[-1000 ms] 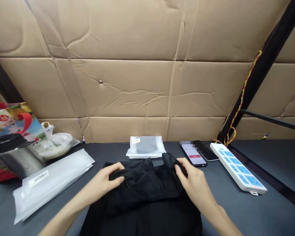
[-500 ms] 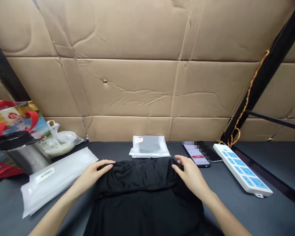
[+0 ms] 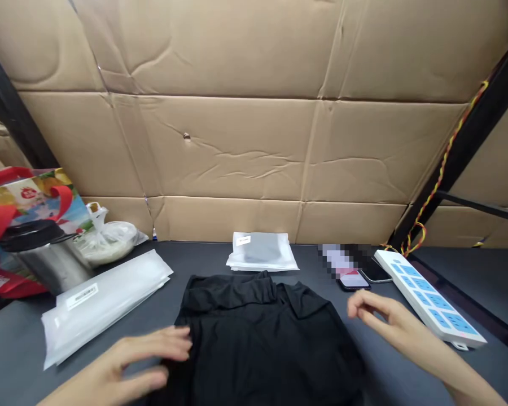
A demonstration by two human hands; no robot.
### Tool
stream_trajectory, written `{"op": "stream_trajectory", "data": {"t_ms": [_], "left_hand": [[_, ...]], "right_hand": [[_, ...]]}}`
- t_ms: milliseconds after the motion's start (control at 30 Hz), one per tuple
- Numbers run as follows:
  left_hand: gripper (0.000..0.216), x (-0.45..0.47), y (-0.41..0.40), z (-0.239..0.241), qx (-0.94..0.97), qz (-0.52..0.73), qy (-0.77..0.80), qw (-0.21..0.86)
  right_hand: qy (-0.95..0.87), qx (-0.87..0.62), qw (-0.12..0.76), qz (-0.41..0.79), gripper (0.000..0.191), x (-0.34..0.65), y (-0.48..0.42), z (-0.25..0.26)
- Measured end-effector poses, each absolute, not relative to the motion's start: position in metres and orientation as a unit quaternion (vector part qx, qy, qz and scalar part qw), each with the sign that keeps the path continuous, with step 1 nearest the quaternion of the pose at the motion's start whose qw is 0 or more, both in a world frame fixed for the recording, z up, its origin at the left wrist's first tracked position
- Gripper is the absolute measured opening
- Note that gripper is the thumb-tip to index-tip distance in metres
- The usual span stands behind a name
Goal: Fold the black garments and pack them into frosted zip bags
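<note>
A black garment (image 3: 258,349) lies at the lower centre of the frame on a dark grey tabletop (image 3: 203,256), its upper edge folded over at the left and a flap turned down at the right. At the lower left, the left hand (image 3: 110,363) is over the garment's left side, slightly blurred, fingers stretched out and thumb spread apart from them; I cannot tell whether the fingertips touch the fabric. At the lower right, the right hand (image 3: 400,327) is off the garment, fingers loosely curled with the thumb close under them; whether their tips meet is unclear.

Frosted plastic packaging bags with a barcode label (image 3: 82,296) lie at the left, and a smaller stack of translucent packets (image 3: 262,254) sits just beyond the garment. Right of centre, a lit smartphone (image 3: 353,279) and a darker phone (image 3: 376,270) lie beside a white power strip (image 3: 432,301). Along the left edge, a steel tumbler (image 3: 53,265) stands before a colourful shopping bag (image 3: 38,197), near a knotted plastic bag (image 3: 110,239).
</note>
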State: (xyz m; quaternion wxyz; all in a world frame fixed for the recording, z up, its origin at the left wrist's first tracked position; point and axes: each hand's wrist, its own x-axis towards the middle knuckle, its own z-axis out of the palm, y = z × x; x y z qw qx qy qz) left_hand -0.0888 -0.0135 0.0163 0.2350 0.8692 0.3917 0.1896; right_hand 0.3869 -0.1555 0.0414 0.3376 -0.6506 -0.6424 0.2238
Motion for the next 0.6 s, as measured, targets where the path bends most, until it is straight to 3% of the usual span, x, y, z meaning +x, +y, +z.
{"op": "stream_trajectory", "data": {"t_ms": [133, 233, 333, 500, 600], "left_hand": [[0.049, -0.050, 0.020, 0.028, 0.888, 0.183, 0.381, 0.180], [0.039, -0.033, 0.041, 0.030, 0.895, 0.199, 0.362, 0.168], [0.031, -0.024, 0.058, 0.031, 0.875, 0.220, 0.390, 0.186], [0.047, -0.010, 0.067, 0.029, 0.830, 0.289, 0.462, 0.118], [0.045, -0.007, 0.044, 0.024, 0.862, 0.295, 0.408, 0.066]], "right_hand": [[-0.709, -0.596, 0.342, 0.158, 0.021, 0.336, -0.117, 0.055], [-0.764, -0.566, 0.284, 0.123, 0.035, 0.303, -0.087, 0.052], [-0.756, -0.585, 0.267, 0.117, 0.012, 0.295, -0.057, 0.043], [-0.689, -0.644, 0.322, 0.085, 0.020, 0.306, -0.035, 0.044], [-0.707, -0.630, 0.312, 0.082, 0.011, 0.311, -0.057, 0.050]]}}
